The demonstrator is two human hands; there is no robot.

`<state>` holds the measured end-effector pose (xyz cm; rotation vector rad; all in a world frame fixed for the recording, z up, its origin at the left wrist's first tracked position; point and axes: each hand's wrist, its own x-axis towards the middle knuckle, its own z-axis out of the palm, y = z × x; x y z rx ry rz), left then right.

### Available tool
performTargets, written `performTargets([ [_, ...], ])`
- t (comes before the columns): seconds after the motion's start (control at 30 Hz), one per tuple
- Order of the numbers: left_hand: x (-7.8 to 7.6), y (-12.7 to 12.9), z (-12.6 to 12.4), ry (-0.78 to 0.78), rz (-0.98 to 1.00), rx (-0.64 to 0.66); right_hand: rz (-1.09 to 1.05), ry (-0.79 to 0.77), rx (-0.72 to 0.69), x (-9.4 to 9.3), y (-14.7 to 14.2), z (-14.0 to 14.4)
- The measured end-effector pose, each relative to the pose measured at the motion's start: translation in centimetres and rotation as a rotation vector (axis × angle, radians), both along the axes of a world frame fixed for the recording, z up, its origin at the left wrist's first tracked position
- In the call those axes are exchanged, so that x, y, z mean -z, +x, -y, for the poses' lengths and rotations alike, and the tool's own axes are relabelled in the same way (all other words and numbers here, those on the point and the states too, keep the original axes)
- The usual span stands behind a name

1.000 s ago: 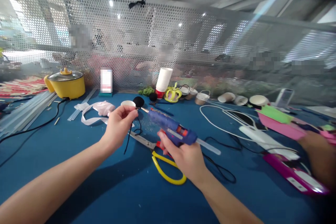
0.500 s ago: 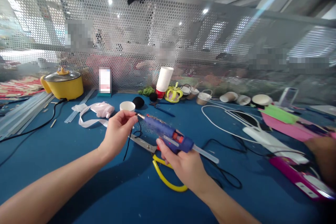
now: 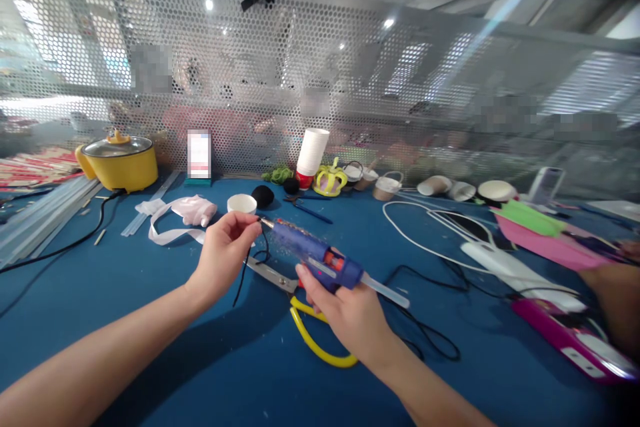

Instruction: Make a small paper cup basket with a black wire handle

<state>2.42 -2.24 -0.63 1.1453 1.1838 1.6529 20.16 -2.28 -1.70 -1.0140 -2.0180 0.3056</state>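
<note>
Two hands meet over the blue table (image 3: 150, 320) in the head view: the left hand (image 3: 223, 257) pinches a black cord (image 3: 246, 265) up to the nozzle, while the right hand (image 3: 345, 310), at four o'clock from it, grips the glue gun (image 3: 315, 255) aimed there; yellow-handled scissors (image 3: 305, 320) lie beneath.

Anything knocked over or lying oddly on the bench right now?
Yes: two paper cups lie tipped on their sides by the mesh screen, and the yellow-handled scissors lie open directly under the glue gun in the right hand.
</note>
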Motion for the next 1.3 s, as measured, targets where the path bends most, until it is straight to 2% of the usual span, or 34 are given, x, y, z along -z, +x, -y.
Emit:
performTargets([
  [0.63, 0.05, -0.23, -0.09, -0.002, -0.006, -0.005, 0.131, 0.080, -0.034, -0.07, 0.73, -0.06],
  [0.77, 0.04, -0.30, -0.12, 0.000, -0.003, -0.010, 0.183, 0.144, 0.023, -0.34, 0.52, 0.19],
  [0.93, 0.07, -0.30, -0.10, -0.011, -0.014, 0.003, 0.170, 0.235, 0.020, -0.17, 0.27, 0.08],
  [1.03, 0.08, -0.22, -0.07, -0.009, -0.013, 0.006, 0.152, 0.237, 0.045, -0.28, 0.17, 0.06],
  [1.2, -0.02, -0.10, 0.03, -0.008, -0.034, 0.006, 0.185, 0.218, -0.016, -0.73, 0.19, 0.20],
  [1.3, -0.06, -0.16, 0.13, -0.011, -0.038, 0.005, 0.149, 0.170, 0.023, -0.66, 0.11, 0.21],
])
